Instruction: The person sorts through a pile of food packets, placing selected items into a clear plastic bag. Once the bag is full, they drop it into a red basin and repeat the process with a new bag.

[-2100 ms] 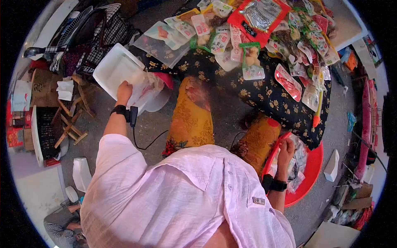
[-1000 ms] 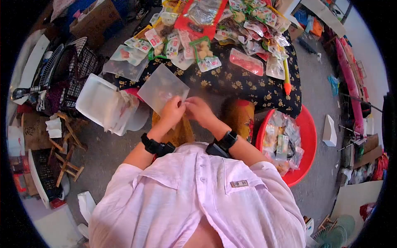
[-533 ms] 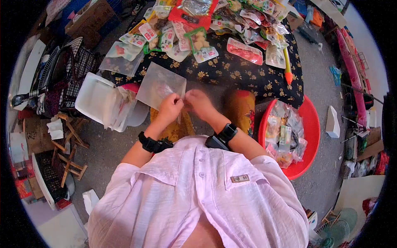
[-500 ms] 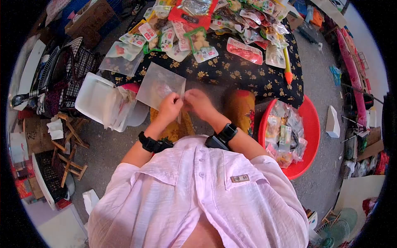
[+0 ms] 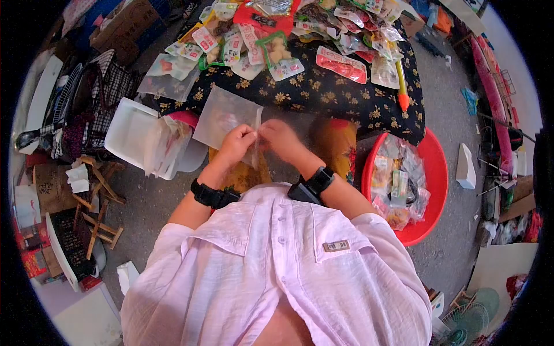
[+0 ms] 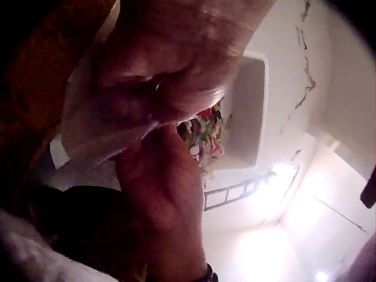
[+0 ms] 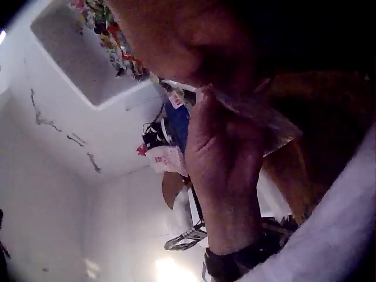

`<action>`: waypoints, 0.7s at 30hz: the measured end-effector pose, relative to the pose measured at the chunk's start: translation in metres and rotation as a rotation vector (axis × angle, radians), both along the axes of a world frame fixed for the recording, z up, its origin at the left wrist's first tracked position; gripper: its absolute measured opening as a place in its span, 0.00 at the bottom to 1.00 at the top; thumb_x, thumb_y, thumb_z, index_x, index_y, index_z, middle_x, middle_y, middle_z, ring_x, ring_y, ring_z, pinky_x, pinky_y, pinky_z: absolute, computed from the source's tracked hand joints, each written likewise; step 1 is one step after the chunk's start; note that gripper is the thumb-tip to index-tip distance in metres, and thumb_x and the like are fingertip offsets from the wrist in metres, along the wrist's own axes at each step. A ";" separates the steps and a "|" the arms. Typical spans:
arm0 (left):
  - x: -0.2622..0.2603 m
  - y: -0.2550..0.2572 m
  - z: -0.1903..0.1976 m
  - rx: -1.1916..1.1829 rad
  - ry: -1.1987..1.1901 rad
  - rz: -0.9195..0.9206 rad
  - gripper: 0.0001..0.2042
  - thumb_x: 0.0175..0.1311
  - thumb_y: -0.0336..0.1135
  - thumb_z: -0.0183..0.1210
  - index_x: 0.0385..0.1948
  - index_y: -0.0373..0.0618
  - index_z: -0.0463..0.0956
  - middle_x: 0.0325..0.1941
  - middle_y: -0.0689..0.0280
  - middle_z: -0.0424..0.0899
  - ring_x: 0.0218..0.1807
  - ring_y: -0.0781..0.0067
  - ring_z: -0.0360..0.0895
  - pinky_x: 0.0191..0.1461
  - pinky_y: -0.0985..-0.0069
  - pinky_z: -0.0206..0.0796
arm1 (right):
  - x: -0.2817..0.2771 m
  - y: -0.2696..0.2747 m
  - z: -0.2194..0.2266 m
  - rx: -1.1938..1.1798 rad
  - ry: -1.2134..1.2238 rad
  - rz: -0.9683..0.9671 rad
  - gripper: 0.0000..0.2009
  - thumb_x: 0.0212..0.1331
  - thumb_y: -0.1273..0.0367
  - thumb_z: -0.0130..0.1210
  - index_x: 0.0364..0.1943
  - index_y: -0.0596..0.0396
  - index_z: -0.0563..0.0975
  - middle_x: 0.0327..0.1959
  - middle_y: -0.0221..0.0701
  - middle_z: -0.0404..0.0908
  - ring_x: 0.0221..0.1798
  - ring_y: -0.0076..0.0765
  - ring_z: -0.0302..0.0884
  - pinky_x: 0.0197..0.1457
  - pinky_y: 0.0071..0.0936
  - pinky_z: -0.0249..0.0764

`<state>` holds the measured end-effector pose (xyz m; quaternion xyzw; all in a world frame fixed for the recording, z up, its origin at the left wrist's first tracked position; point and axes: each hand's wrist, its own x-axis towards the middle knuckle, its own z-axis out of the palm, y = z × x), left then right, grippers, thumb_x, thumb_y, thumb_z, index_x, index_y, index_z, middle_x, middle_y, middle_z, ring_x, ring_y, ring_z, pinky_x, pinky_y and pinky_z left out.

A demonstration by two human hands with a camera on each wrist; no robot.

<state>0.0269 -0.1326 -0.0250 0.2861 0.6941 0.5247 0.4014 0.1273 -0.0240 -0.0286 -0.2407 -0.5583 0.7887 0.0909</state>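
A clear plastic bag is stretched flat over the lap, its right edge running between both hands. My left hand pinches that edge between thumb and fingers. Close beside it, my right hand pinches the same edge, fingertips almost meeting the left ones. The left wrist view shows the bag's sheet drawn taut from the pinching fingers, with the right hand below. In the right wrist view the left hand sits under the right one, and the bag hangs out past them.
Ahead, a dark floral cloth bears several snack packets and a red bag. A white bin with plastic bags stands at the left. At the right sits a red basin of packed bags. A wooden stool is farther left.
The left hand has come from the white bin and the right hand from the red basin; both now meet on the clear bag. Over the last half second they shift only slightly.
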 end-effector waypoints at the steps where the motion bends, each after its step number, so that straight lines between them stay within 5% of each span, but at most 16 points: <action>1: 0.001 0.000 0.003 0.005 -0.063 0.014 0.05 0.52 0.32 0.49 0.21 0.41 0.68 0.19 0.71 0.69 0.23 0.82 0.64 0.26 0.84 0.57 | 0.001 0.000 -0.001 -0.057 0.034 -0.009 0.06 0.50 0.69 0.46 0.26 0.58 0.70 0.21 0.27 0.70 0.23 0.21 0.67 0.24 0.18 0.65; 4: -0.002 -0.001 -0.005 0.053 -0.206 0.008 0.05 0.52 0.32 0.49 0.20 0.42 0.68 0.18 0.72 0.68 0.22 0.84 0.63 0.25 0.85 0.57 | 0.001 0.000 0.000 -0.146 0.003 -0.052 0.06 0.50 0.69 0.46 0.25 0.58 0.70 0.22 0.27 0.70 0.24 0.21 0.67 0.24 0.18 0.66; 10: -0.001 -0.001 -0.006 0.041 -0.006 -0.076 0.04 0.51 0.31 0.50 0.20 0.43 0.68 0.18 0.73 0.67 0.22 0.84 0.62 0.26 0.86 0.55 | 0.002 -0.002 0.007 0.035 -0.025 0.006 0.05 0.51 0.70 0.45 0.25 0.57 0.69 0.23 0.26 0.70 0.27 0.21 0.67 0.26 0.19 0.67; 13: -0.002 -0.002 -0.003 0.061 -0.154 -0.062 0.04 0.50 0.30 0.49 0.19 0.44 0.67 0.18 0.74 0.67 0.23 0.84 0.62 0.26 0.86 0.55 | 0.005 0.001 0.005 -0.104 0.036 0.023 0.05 0.51 0.70 0.45 0.25 0.57 0.69 0.23 0.26 0.70 0.27 0.22 0.68 0.27 0.19 0.68; 15: -0.004 -0.002 -0.004 0.113 -0.277 -0.030 0.03 0.50 0.30 0.49 0.19 0.44 0.67 0.18 0.74 0.66 0.22 0.84 0.62 0.26 0.86 0.55 | 0.006 0.006 -0.006 0.139 0.078 0.082 0.06 0.42 0.71 0.50 0.26 0.56 0.70 0.27 0.30 0.71 0.32 0.31 0.68 0.32 0.24 0.68; 19: -0.015 -0.007 -0.009 0.119 -0.282 0.184 0.04 0.49 0.31 0.49 0.20 0.43 0.67 0.17 0.70 0.67 0.22 0.79 0.64 0.26 0.82 0.56 | 0.006 0.006 -0.014 0.316 0.124 0.001 0.04 0.48 0.71 0.46 0.24 0.57 0.69 0.24 0.27 0.69 0.27 0.26 0.69 0.28 0.21 0.68; 21: -0.013 -0.009 0.004 0.062 0.341 0.179 0.04 0.50 0.32 0.48 0.23 0.42 0.67 0.19 0.63 0.69 0.23 0.71 0.67 0.27 0.77 0.58 | 0.007 0.007 -0.004 0.423 0.167 -0.009 0.04 0.49 0.71 0.44 0.24 0.57 0.69 0.22 0.26 0.68 0.25 0.24 0.69 0.27 0.20 0.68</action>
